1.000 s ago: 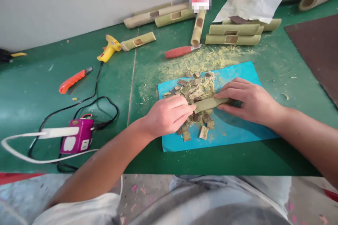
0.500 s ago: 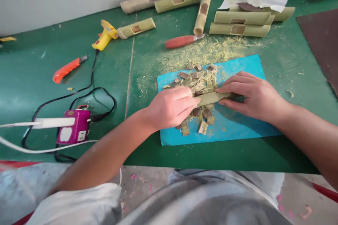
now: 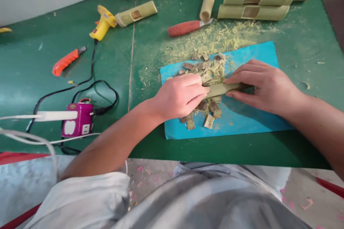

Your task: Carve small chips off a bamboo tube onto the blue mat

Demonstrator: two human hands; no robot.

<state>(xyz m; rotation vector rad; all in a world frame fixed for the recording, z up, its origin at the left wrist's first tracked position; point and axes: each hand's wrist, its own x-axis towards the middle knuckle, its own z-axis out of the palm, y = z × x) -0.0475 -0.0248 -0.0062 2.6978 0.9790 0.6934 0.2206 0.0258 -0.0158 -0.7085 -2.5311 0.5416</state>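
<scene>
Between my two hands, above a blue sheet [image 3: 249,118], lies a greenish bamboo piece [image 3: 219,90]. Its left end is pinched by the fingers of my left hand [image 3: 182,96], which hide that end. My right hand [image 3: 264,84] grips the other end between thumb and fingers, and its palm side is partly covered. Small bamboo chips [image 3: 209,121] and pale shavings are heaped around and under the piece on the sheet.
A red-handled knife [image 3: 185,28] lies behind the sheet, near notched bamboo tubes [image 3: 252,12]. On the left are a yellow glue gun [image 3: 103,23], an orange utility knife [image 3: 66,62], and a purple power adapter [image 3: 77,118] with cords. The green table's front edge runs close to my body.
The view has tilted down, so the things on the table sit higher in the picture. Both hands keep the same grip on the bamboo piece.
</scene>
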